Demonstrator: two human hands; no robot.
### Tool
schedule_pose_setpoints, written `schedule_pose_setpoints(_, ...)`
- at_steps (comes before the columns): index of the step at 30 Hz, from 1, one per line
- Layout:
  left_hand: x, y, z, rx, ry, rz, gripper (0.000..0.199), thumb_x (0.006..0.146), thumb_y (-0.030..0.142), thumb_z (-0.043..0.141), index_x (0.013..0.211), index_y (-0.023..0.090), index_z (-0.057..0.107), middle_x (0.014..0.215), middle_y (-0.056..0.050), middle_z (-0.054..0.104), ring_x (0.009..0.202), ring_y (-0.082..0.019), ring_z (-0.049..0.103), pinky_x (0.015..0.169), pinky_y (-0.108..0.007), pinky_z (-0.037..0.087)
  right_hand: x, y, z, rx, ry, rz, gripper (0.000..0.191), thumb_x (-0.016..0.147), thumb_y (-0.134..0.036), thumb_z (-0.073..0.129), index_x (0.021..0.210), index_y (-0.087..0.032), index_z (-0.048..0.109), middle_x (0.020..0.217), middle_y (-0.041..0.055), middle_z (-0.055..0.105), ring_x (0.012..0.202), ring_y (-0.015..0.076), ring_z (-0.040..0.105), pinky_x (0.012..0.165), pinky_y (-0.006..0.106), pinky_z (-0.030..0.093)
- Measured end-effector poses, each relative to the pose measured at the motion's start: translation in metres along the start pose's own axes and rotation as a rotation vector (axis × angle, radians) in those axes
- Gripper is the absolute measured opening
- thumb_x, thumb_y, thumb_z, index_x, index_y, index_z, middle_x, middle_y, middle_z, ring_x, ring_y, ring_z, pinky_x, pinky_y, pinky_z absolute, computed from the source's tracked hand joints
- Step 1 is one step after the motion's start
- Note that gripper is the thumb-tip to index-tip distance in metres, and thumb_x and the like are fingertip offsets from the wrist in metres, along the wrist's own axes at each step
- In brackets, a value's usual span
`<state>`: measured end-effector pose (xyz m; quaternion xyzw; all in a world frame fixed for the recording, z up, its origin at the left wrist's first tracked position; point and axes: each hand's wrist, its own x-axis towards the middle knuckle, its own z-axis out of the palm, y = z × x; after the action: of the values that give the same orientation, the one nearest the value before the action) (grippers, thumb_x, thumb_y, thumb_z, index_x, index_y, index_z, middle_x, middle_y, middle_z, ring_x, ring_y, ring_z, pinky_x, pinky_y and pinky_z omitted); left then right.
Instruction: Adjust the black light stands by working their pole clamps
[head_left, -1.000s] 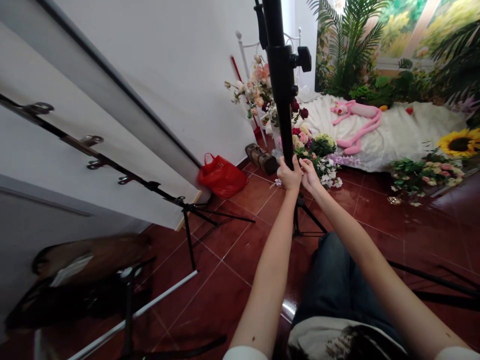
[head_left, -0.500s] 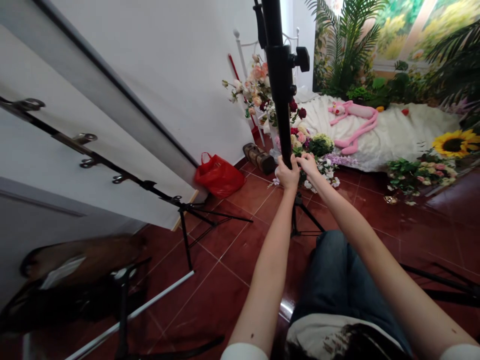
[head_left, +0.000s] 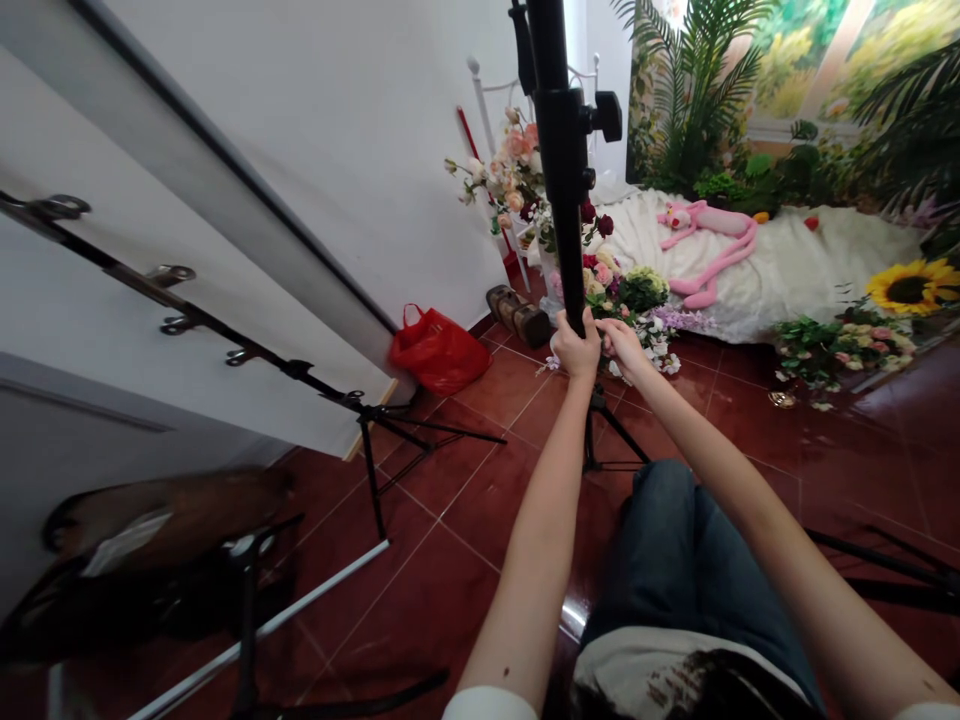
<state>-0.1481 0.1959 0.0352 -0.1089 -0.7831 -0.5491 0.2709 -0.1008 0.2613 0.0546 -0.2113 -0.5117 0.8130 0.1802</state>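
Observation:
A black light stand (head_left: 570,235) rises in front of me, its pole running from the tripod legs (head_left: 616,428) on the floor past the top of the view. My left hand (head_left: 576,350) is wrapped round the lower pole. Just right of it, my right hand (head_left: 622,348) has its fingers curled together close against the pole; whatever they pinch is hidden. Higher up, a black knob (head_left: 606,116) sticks out from the pole's collar.
Behind the stand are artificial flowers (head_left: 517,165) and a white-draped bed (head_left: 810,270) with a pink plush toy (head_left: 712,222). A red bag (head_left: 441,350) lies by the wall. To the left stands another black stand (head_left: 369,470) near a white pole (head_left: 322,592) on the floor.
My right hand has shifted slightly down and to the right, its fingers curling in more. My left hand keeps its hold on the pole.

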Motion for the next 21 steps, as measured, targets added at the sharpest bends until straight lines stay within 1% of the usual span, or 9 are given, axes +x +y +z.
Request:
schedule_pose_setpoints(2,0.000,0.001,-0.001,-0.007,-0.010,-0.011,0.039,0.098,0.053,0.042,0.101,0.017,0.059,0.080,-0.009,0.073,0.081,-0.022,0.072,0.075,-0.031,0.051,-0.016,0.007,-0.020,-0.064,-0.046,-0.020,0.011,0.091,-0.022,0.066,0.084,-0.019,0.058,0.048,-0.0103,0.043,0.045,0.0050,0.029,0.047,0.021,0.023)
schedule_pose_setpoints(4,0.000,0.003,-0.001,-0.012,-0.012,-0.027,0.041,0.097,0.055,0.043,0.101,0.017,0.059,0.081,-0.009,0.072,0.081,-0.023,0.072,0.074,-0.030,0.051,-0.034,0.017,-0.046,-0.198,-0.097,-0.041,0.013,0.087,-0.026,0.069,0.082,-0.019,0.060,0.048,-0.0086,0.048,0.045,0.0062,0.033,0.047,0.023,0.025)
schedule_pose_setpoints(6,0.000,0.004,-0.002,-0.025,-0.007,-0.033,0.043,0.096,0.057,0.045,0.101,0.017,0.059,0.083,-0.010,0.072,0.082,-0.023,0.072,0.073,-0.029,0.050,-0.056,0.028,-0.077,-0.374,-0.156,-0.061,0.019,0.080,-0.036,0.073,0.082,-0.020,0.062,0.051,-0.0058,0.055,0.046,0.0080,0.040,0.048,0.024,0.030)
schedule_pose_setpoints(9,0.001,0.004,-0.003,-0.048,-0.011,-0.025,0.045,0.095,0.059,0.046,0.101,0.016,0.058,0.085,-0.012,0.072,0.084,-0.024,0.072,0.073,-0.030,0.050,-0.096,0.043,-0.130,-0.462,-0.182,-0.025,0.031,0.067,-0.046,0.079,0.077,-0.021,0.065,0.050,-0.0013,0.059,0.045,0.0122,0.047,0.048,0.027,0.034)
schedule_pose_setpoints(11,0.001,0.004,-0.003,-0.042,-0.028,-0.022,0.043,0.096,0.057,0.046,0.102,0.016,0.057,0.085,-0.012,0.072,0.084,-0.024,0.072,0.074,-0.031,0.050,-0.126,0.049,-0.167,-0.529,-0.112,0.019,0.034,0.065,-0.054,0.078,0.077,-0.024,0.068,0.054,0.0010,0.063,0.047,0.0153,0.052,0.049,0.029,0.039)
schedule_pose_setpoints(13,0.002,0.004,-0.003,-0.019,-0.044,-0.021,0.041,0.097,0.055,0.046,0.104,0.016,0.057,0.086,-0.012,0.072,0.084,-0.024,0.072,0.074,-0.032,0.050,-0.157,0.052,-0.204,-0.540,-0.001,0.070,0.035,0.061,-0.057,0.080,0.076,-0.027,0.070,0.056,0.0026,0.064,0.051,0.0178,0.056,0.052,0.031,0.044)
schedule_pose_setpoints(16,0.000,0.002,-0.002,0.002,-0.047,-0.027,0.037,0.097,0.053,0.048,0.106,0.017,0.056,0.087,-0.012,0.072,0.084,-0.024,0.071,0.075,-0.033,0.049,-0.204,0.051,-0.255,-0.515,0.239,0.059,0.039,0.056,-0.057,0.082,0.077,-0.026,0.072,0.058,0.0027,0.063,0.052,0.0169,0.056,0.051,0.030,0.047)
schedule_pose_setpoints(19,-0.002,0.000,0.000,-0.017,-0.044,-0.033,0.033,0.098,0.050,0.048,0.109,0.020,0.055,0.088,-0.009,0.072,0.086,-0.022,0.069,0.080,-0.033,0.048,-0.250,0.051,-0.297,-0.462,0.480,0.014,0.043,0.051,-0.056,0.084,0.078,-0.025,0.072,0.059,0.0028,0.062,0.052,0.0165,0.056,0.050,0.029,0.050)
schedule_pose_setpoints(21,-0.002,-0.001,0.001,-0.029,-0.033,-0.037,0.033,0.099,0.049,0.047,0.111,0.020,0.053,0.090,-0.008,0.072,0.088,-0.020,0.067,0.083,-0.033,0.048,-0.276,0.050,-0.318,-0.420,0.591,-0.012,0.043,0.051,-0.056,0.084,0.079,-0.025,0.071,0.061,0.0030,0.063,0.052,0.0163,0.056,0.046,0.028,0.048)
